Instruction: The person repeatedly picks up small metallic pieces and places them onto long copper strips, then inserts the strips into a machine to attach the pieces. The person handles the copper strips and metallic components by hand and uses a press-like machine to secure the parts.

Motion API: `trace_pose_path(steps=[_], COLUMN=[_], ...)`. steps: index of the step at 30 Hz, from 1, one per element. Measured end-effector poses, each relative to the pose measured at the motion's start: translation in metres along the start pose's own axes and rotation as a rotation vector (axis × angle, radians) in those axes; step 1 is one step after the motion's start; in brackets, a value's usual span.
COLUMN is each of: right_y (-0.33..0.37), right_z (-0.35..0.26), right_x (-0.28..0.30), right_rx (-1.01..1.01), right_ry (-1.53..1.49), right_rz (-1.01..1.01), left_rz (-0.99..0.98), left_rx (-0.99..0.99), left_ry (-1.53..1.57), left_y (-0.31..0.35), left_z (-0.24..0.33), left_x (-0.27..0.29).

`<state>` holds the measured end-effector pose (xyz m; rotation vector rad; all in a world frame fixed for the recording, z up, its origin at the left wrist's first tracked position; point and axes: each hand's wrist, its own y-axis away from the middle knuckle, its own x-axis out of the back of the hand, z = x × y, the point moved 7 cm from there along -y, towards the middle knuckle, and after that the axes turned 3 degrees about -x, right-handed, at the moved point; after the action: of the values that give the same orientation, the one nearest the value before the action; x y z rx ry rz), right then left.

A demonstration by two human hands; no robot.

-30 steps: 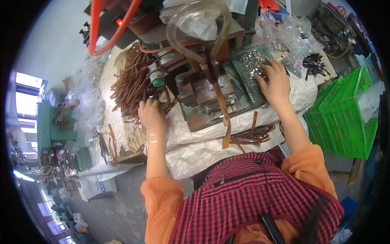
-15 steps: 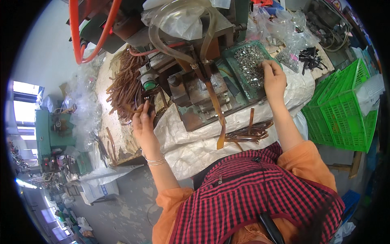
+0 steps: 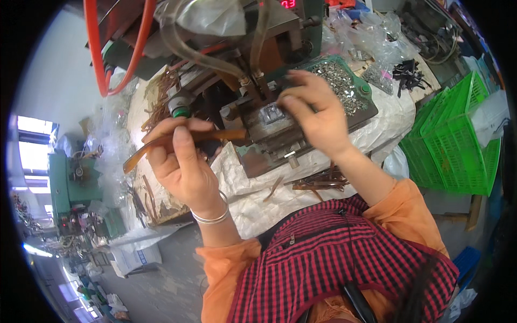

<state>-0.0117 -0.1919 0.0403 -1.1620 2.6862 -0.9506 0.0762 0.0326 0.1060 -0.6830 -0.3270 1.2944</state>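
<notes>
My left hand (image 3: 186,167) pinches a long brown strip (image 3: 223,134) between thumb and fingers. One end of the strip reaches the machine's metal work block (image 3: 258,129); the other sticks out leftward past the hand. Over that block is my right hand (image 3: 320,116), its fingers bent together and partly blurred, beside a small shiny metal die (image 3: 271,113). Anything in those fingertips is too small or hidden to name. Shiny small metal pieces (image 3: 344,89) fill a green tray (image 3: 364,87) just right of the right hand.
Brown strips (image 3: 156,105) are heaped behind the left hand, and others (image 3: 323,180) lie on the white sheet (image 3: 242,188) at the front. A red hose (image 3: 91,48) loops at upper left. Green crates (image 3: 452,134) stand at right. Black strips (image 3: 410,75) lie beyond the tray.
From the strip heap, my left hand has come right and nearer with a brown strip. My right hand has left the tray for the block. The strip hanging off the machine's front is gone.
</notes>
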Motion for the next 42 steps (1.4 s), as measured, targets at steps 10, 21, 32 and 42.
trace_pose_path(steps=[10,21,32,42], right_y=[0.007,-0.015,0.012,-0.008], right_z=[0.006,-0.02,0.059,-0.012], right_x=[-0.032,-0.004,0.04,-0.025], right_rx=[-0.256,0.071,-0.242,0.067], right_ry=[-0.236,0.211,0.084,-0.02], right_rz=[-0.109,-0.152,0.018,-0.119], left_rz=[0.0,0.408,0.037,-0.463], left_rx=[-0.258,0.206,-0.04,0.124], left_ry=[-0.125,-0.566,-1.394,-1.677], left_y=[-0.018,0.034,0.014,-0.019], left_z=[0.006,-0.038,-0.089,-0.176], left_x=[-0.007,0.161,0.254,0.132])
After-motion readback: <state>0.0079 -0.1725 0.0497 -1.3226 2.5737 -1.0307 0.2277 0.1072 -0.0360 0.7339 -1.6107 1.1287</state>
